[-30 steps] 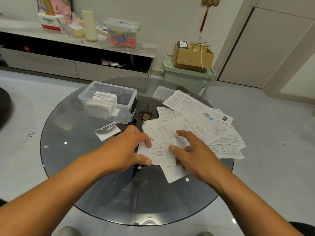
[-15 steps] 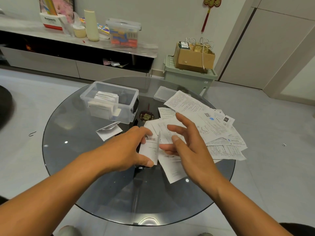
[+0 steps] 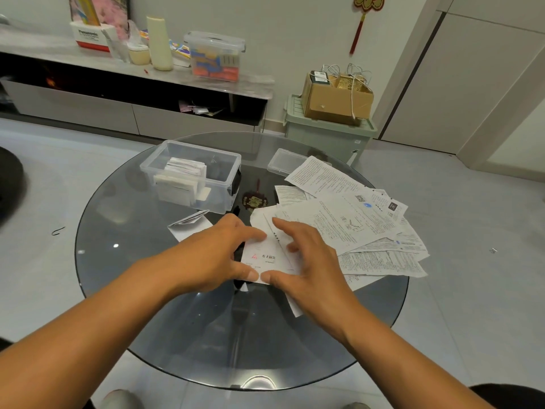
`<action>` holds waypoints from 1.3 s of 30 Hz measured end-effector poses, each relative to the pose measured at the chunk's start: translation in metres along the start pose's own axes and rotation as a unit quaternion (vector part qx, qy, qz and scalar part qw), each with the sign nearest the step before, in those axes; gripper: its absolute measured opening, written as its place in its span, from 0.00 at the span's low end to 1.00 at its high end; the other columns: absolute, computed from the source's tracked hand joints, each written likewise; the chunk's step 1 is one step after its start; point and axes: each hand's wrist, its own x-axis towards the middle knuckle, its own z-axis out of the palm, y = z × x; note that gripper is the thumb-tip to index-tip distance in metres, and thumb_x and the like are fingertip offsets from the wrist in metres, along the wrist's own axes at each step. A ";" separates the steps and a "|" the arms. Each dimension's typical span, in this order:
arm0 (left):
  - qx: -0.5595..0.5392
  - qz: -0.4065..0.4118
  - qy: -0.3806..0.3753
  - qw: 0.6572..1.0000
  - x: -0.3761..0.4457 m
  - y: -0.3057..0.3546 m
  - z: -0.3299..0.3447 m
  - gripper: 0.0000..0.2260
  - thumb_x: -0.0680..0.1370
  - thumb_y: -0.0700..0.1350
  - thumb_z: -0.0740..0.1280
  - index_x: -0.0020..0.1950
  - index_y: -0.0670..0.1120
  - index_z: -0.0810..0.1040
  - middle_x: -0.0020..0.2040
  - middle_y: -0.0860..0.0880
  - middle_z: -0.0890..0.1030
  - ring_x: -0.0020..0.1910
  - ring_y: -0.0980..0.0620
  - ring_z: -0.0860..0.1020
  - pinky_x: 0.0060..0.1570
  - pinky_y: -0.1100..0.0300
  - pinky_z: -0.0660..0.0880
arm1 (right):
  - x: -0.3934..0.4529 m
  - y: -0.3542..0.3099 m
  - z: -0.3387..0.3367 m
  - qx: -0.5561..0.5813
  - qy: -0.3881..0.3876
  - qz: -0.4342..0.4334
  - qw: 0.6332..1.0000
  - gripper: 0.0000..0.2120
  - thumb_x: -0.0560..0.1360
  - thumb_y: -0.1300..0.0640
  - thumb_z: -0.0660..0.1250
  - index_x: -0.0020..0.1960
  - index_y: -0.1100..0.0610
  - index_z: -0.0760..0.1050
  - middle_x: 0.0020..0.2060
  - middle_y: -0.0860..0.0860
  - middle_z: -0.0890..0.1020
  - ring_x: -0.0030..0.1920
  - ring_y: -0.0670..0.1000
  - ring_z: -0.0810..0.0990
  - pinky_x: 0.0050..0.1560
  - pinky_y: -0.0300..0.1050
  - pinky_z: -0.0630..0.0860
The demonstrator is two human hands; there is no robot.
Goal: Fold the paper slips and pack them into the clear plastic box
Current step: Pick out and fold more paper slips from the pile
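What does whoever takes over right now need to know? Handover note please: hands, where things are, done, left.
Left hand: pinches the left edge of the paper slip being folded, thumb at its near edge.
Right hand: fingers curled over the slip's right side, thumb at the near edge beside the left thumb.
Clear plastic box: open, on the far left of the round glass table, with several folded slips standing inside. Its lid lies further right.
One folded slip lies on the glass in front of the box.
Done: some slips packed.
Left: finish this fold, pack both, then the pile of unfolded slips on the right.
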 end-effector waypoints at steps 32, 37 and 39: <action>-0.150 0.024 0.042 0.988 -0.002 -0.008 -0.003 0.13 0.76 0.50 0.75 0.58 0.60 0.77 0.43 0.67 0.80 0.39 0.63 0.78 0.38 0.70 0.72 | 0.006 -0.009 -0.006 0.055 -0.048 0.025 0.997 0.06 0.74 0.50 0.76 0.51 0.47 0.86 0.49 0.39 0.85 0.52 0.38 0.80 0.52 0.34 0.76; -0.301 0.026 0.029 0.953 -0.005 -0.003 -0.009 0.12 0.83 0.54 0.62 0.54 0.52 0.84 0.46 0.51 0.85 0.43 0.55 0.81 0.49 0.57 0.80 | 0.007 -0.010 -0.009 0.125 -0.016 0.075 0.989 0.09 0.75 0.46 0.75 0.41 0.50 0.82 0.37 0.43 0.84 0.37 0.40 0.79 0.41 0.38 0.72; -0.347 0.022 0.001 0.937 -0.008 0.003 -0.013 0.17 0.81 0.59 0.62 0.56 0.51 0.84 0.47 0.48 0.86 0.43 0.54 0.82 0.48 0.59 0.80 | 0.008 -0.012 -0.009 0.143 -0.002 0.084 0.986 0.10 0.74 0.48 0.76 0.39 0.52 0.81 0.34 0.46 0.83 0.34 0.41 0.77 0.39 0.42 0.73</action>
